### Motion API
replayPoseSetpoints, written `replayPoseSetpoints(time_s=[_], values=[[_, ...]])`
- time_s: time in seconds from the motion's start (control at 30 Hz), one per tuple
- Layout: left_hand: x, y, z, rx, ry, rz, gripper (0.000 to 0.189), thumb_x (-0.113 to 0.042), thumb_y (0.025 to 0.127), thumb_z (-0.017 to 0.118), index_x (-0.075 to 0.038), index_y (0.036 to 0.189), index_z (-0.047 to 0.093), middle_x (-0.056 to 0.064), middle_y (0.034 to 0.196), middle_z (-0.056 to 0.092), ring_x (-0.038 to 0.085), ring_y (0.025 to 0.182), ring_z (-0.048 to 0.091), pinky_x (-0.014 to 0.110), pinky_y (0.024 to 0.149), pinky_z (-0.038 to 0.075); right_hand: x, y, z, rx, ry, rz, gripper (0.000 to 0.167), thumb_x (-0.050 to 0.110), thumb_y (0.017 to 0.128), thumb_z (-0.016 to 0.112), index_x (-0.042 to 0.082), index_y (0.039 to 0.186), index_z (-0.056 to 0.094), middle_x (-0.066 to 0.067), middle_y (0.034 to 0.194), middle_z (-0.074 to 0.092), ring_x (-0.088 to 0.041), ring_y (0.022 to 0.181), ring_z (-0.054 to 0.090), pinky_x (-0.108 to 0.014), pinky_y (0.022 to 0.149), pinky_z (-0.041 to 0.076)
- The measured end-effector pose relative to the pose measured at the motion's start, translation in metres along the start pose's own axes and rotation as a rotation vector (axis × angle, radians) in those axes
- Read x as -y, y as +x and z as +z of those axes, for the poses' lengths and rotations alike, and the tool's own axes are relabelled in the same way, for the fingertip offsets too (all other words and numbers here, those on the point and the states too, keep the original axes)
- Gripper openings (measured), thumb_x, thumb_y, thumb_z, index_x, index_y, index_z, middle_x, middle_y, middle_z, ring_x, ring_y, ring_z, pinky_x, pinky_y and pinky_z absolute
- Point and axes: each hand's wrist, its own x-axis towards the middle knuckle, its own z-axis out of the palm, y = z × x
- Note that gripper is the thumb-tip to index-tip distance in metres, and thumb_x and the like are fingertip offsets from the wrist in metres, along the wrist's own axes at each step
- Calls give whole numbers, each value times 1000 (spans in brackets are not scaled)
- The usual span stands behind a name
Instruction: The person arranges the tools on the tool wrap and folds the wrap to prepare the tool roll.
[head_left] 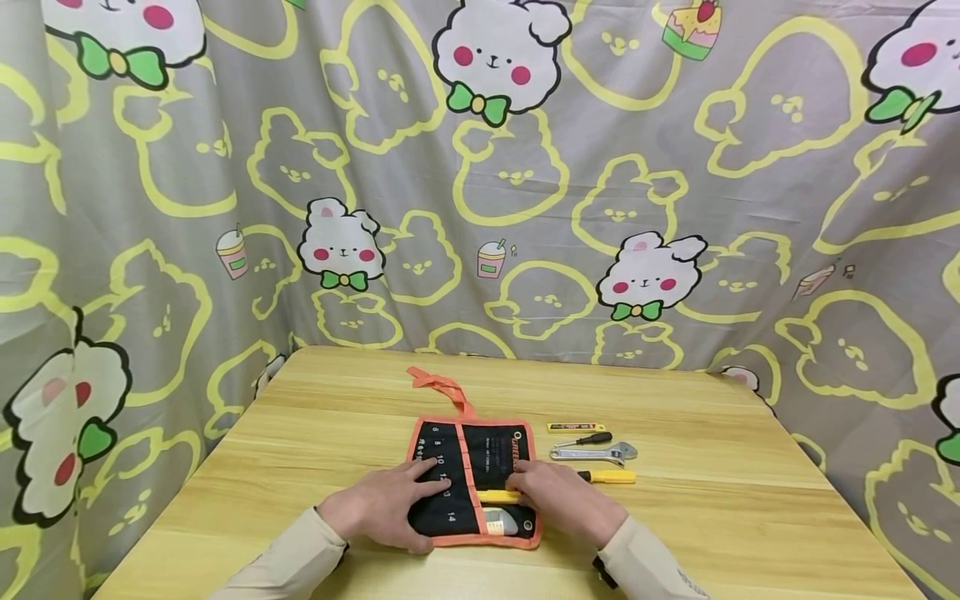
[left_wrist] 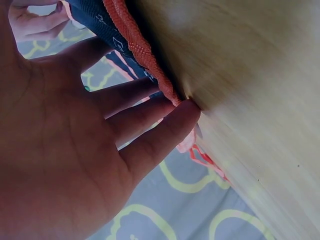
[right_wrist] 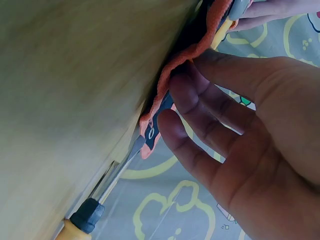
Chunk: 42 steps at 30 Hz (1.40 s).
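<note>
Several numbers, 6 to 14, mark the tool pouch (head_left: 491,471). Left hand (head_left: 386,504) rests there, fingers apart; whether right hand (head_left: 566,500) grips, I cannot tell.

The left forearm (head_left: 285,560) and right forearm (head_left: 643,560) angle inward, the left hand (head_left: 386,504) held palm down with fingers (left_wrist: 160,132) extended and spread, the right hand (head_left: 566,498) pointing inward with its fingers (right_wrist: 192,150) bent beside the thumb (right_wrist: 235,71).
</note>
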Motion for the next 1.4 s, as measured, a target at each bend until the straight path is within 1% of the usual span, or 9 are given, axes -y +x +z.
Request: replayPoseSetpoints(time_s=[0.2,0.37,0.43,0.6,0.87,1.03,1.17,1.27,1.4], values=[[1,0,0,-2,5,1,83,-58,77,78,-33,151,51,8,164,36,34,148,39,59,110,42,3,2,1,3,2,3,14,16,99,67,21,107,78,8,94,66,0,75,54,-23,66,51],[1,-2,-1,0,9,16,82,-59,79,77,-32,152,51,8,165,35,34,148,38,59,110,41,6,2,-2,7,16,26,17,15,96,71,18,112,75,6,100,69,-2,78,59,-24,68,54],[1,-2,-2,0,11,20,81,-61,81,75,-32,153,50,8,165,34,35,149,38,59,111,41,5,2,-2,1,15,27,17,13,95,74,18,111,73,6,98,69,-2,76,57,-23,67,53],[2,-3,-4,8,18,22,80,-63,84,73,-32,153,50,7,165,34,34,149,38,57,113,40,3,3,-2,0,24,28,14,13,92,77,21,102,71,10,89,62,-2,69,48,-21,61,46],[1,-3,-3,-2,31,36,79,-62,84,74,-31,152,51,9,164,36,34,148,39,55,113,40,-2,5,0,-5,47,18,11,16,93,76,24,96,70,11,85,54,-4,69,46,-20,60,42],[1,-2,-3,-7,34,40,79,-62,84,74,-31,152,51,10,164,36,35,147,40,55,113,40,0,9,0,-12,46,-3,8,16,94,74,23,98,73,10,86,57,-3,71,47,-21,62,45],[1,-2,-2,-12,36,41,80,-63,83,74,-31,152,51,10,164,36,35,147,40,56,113,40,5,11,0,-13,20,-17,7,16,94,74,21,99,75,9,88,58,-2,72,48,-22,64,48],[1,-1,-1,-13,36,39,80,-63,83,74,-31,152,51,10,164,36,34,147,40,56,113,40,7,13,-1,-17,10,-28,9,16,94,75,20,101,76,8,89,60,-2,73,49,-22,66,49],[2,-1,-1,-11,25,34,80,-63,83,75,-32,152,51,9,164,36,35,147,40,56,113,40,10,15,-1,-16,22,-43,10,14,95,73,19,103,77,7,92,61,-2,75,51,-21,68,50]])
